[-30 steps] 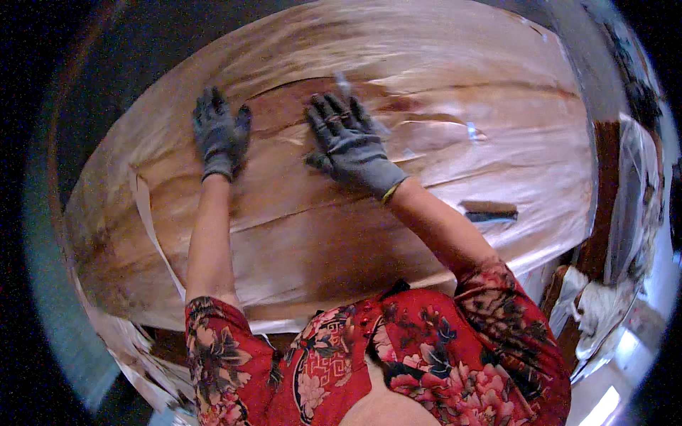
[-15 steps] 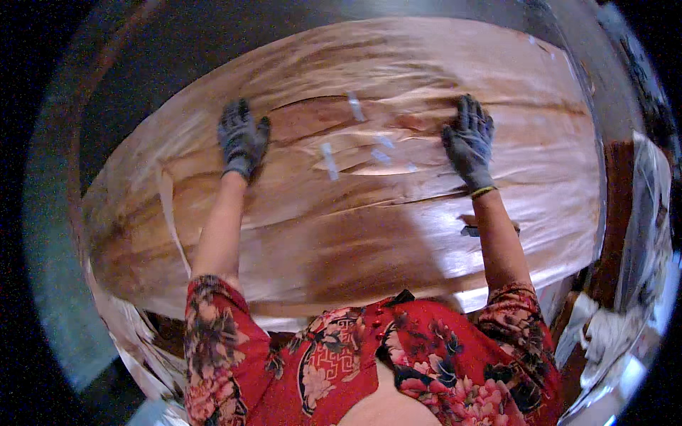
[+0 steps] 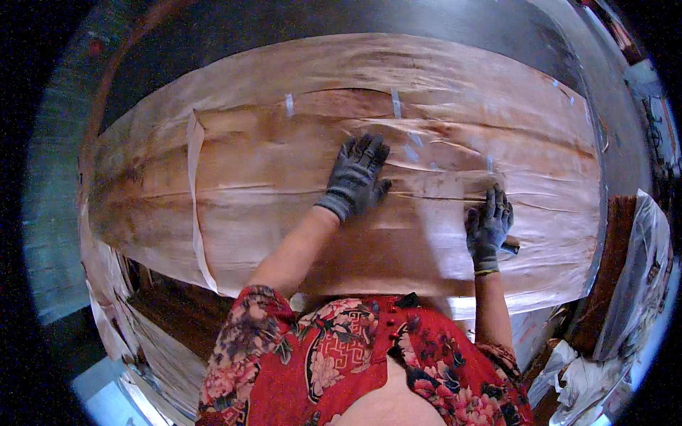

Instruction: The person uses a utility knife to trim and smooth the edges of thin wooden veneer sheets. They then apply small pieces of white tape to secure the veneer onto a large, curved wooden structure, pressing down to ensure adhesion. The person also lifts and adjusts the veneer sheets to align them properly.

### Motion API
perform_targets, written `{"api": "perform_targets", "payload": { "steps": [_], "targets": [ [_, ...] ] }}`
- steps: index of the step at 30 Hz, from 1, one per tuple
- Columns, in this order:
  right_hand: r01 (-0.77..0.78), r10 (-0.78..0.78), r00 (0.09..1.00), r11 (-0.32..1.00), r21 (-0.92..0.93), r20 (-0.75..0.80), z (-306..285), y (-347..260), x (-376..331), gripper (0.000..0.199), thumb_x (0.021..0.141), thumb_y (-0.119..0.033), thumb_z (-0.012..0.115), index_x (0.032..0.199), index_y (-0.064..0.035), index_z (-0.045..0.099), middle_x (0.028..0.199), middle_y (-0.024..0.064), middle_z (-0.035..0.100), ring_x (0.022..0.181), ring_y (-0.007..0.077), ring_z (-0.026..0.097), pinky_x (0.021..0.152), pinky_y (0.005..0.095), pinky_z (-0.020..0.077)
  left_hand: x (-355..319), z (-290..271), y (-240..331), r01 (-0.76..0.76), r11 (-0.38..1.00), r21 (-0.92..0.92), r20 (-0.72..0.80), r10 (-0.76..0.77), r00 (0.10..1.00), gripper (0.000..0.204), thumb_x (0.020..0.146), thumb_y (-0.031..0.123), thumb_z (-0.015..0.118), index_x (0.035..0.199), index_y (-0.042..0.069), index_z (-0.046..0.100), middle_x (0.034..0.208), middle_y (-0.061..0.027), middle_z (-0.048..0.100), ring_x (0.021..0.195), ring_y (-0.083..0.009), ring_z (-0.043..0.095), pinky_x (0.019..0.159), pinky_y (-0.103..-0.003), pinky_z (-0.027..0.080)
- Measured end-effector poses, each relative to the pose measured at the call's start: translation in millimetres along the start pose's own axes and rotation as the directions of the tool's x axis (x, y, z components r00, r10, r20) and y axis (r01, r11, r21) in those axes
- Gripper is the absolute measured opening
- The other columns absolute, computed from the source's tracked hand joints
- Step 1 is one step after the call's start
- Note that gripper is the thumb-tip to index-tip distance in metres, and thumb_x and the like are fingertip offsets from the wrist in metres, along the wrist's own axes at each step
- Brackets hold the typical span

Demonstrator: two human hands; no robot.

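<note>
Shifted toward the tan veneer sheet's (image 3: 256, 199) front edge, grey-gloved left hand (image 3: 359, 177), spread, and right hand (image 3: 489, 227), grip unclear, seemingly smooth, next needing pressure.

Right: translucent whitish plastic sheeting (image 3: 648, 259) hangs along the outer side of a dark brown block-like stack (image 3: 612, 238); below lies crumpled off-white sheet material (image 3: 581, 380). Lower left: ragged pale sheets (image 3: 106, 284) adjoin a brown layered stack (image 3: 181, 309).

Dim, grainy view with shadow and glare on the brown sheet (image 3: 419, 220)
</note>
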State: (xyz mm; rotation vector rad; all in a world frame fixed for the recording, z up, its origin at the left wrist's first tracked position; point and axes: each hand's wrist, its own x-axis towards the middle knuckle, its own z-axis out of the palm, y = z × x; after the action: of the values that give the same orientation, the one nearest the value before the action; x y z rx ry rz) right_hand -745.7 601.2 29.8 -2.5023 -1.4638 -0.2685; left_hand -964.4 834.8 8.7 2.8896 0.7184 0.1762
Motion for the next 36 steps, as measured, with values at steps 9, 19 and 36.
{"api": "perform_targets", "payload": {
  "steps": [9,19,36],
  "targets": [
    [-0.169,0.159,0.981,0.982,-0.085,-0.114,15.0,0.0,-17.3,0.047,0.084,-0.030,0.050,0.126,-0.0092,0.046,0.128,0.0117,0.050,0.114,0.0310,0.045,0.098,0.0450,0.0316,1.9,-13.7,-51.0,0.073,0.993,-0.090,-0.501,-0.109,0.858,0.087,0.074,0.040,0.066,0.141,0.005,0.024,0.145,-0.0217,0.024,0.134,-0.0405,0.020,0.108,-0.053,0.014],
    [-0.142,0.131,0.988,0.978,-0.155,-0.079,19.8,10.1,-24.4,0.041,0.091,-0.033,0.042,0.117,-0.0034,0.053,0.120,0.0148,0.055,0.110,0.0321,0.050,0.094,0.0435,0.0360,9.0,-23.1,-180.8,0.602,0.798,-0.005,-0.378,-0.559,0.738,0.104,0.070,0.059,0.064,0.141,-0.001,0.017,0.143,-0.0274,0.024,0.134,-0.0388,0.020,0.108,-0.050,0.016],
    [0.206,-0.194,0.978,0.843,0.497,-0.076,-16.3,-122.3,123.0,0.021,0.076,0.001,0.067,0.096,-0.0045,0.064,0.100,0.0107,0.061,0.100,0.0275,0.055,0.090,0.0363,0.0415,2.3,-21.4,-177.1,0.509,0.830,-0.227,-0.637,-0.522,0.567,0.062,0.076,0.008,0.055,0.134,-0.004,0.035,0.137,-0.0282,0.034,0.130,-0.0415,0.029,0.106,-0.049,0.024]
  ]
}}
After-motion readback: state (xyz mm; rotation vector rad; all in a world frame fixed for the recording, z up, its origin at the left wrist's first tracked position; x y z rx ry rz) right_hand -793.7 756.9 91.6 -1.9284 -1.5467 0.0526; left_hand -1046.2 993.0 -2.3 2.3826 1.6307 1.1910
